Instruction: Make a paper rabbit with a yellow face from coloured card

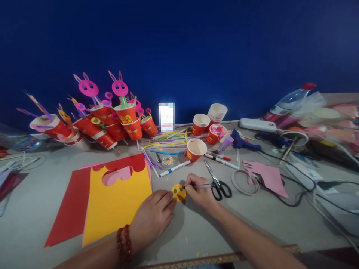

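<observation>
A round yellow paper disc [179, 196] with dark eye-like spots lies toward the front edge of the counter [179, 231], the left hand [154, 211] half-open with fingertips at its rim, the right hand [200, 190] closed around a pen [206, 185] over it. Behind the grey surface stands a deep-blue wall [179, 52].

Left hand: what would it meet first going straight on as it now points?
The small round yellow paper disc, right at the left hand's fingertips and probably touching, though depth is unclear.
</observation>
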Demonstrator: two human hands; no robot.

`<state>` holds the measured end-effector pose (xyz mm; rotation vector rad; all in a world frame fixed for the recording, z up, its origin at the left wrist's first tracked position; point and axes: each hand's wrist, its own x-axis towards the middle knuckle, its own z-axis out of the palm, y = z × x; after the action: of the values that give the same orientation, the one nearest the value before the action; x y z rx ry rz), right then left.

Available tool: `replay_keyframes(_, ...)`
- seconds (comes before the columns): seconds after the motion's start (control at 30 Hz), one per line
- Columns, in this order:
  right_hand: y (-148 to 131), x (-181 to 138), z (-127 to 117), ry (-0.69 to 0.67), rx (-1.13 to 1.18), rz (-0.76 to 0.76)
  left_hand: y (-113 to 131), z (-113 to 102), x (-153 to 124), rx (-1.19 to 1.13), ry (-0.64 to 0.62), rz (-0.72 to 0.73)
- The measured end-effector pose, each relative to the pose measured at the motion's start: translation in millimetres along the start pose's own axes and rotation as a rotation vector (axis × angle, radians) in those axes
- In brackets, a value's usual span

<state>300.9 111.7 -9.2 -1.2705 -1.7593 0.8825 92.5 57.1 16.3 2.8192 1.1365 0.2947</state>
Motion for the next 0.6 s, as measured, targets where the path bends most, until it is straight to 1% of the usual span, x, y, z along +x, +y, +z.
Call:
replay_keyframes(0.27,1.5,1.3,0.4,0.051,0.051,0.018,0.7,-0.6,-0.7,0.008,-0.001,-0.004)
replay_keyframes(0.6,1.2,1.0,1.9,0.034,0.026,0.030,0.4,-0.9,-1.1,0.008,-0.003,-0.001)
